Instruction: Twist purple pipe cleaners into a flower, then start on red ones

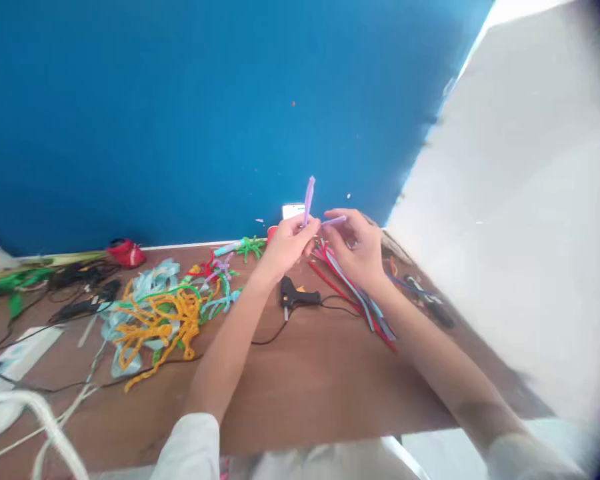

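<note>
A lilac pipe cleaner [309, 197] stands upright above my left hand [287, 247], pinched between thumb and fingers. Another lilac length runs sideways from that pinch toward my right hand [357, 247], whose curled fingers close around its end. Whether both lengths are one bent piece I cannot tell. Beneath my right hand lies a bundle of red, grey and light blue pipe cleaners [363, 300]. A black glue gun [300, 296] rests on the brown table [300, 387] between my forearms.
Left of my arm are orange pipe cleaners [180, 313] over a pale blue plastic heap [155, 277]. A power strip [27, 350] and several cords lie further left. A phone [293, 210] stands by the blue wall [205, 120]. Dark-handled tools [433, 307] sit at right.
</note>
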Demonstrator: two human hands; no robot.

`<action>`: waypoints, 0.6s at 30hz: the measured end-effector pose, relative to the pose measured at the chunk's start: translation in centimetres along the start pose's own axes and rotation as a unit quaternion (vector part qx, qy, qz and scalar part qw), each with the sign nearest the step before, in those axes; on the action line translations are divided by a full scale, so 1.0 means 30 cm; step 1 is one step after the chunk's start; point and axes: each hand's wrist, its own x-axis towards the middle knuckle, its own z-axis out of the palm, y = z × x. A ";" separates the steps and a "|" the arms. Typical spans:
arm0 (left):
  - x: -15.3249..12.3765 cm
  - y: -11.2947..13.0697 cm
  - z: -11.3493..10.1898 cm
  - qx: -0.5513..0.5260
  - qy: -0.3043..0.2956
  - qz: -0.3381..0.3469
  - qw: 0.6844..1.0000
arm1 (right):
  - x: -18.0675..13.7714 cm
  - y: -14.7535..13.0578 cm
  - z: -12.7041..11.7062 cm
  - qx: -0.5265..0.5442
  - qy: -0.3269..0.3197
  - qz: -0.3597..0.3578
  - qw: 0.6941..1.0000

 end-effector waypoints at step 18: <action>-0.004 0.019 -0.004 0.227 0.027 0.123 0.966 | 0.049 0.018 -0.036 0.297 -0.156 0.267 0.903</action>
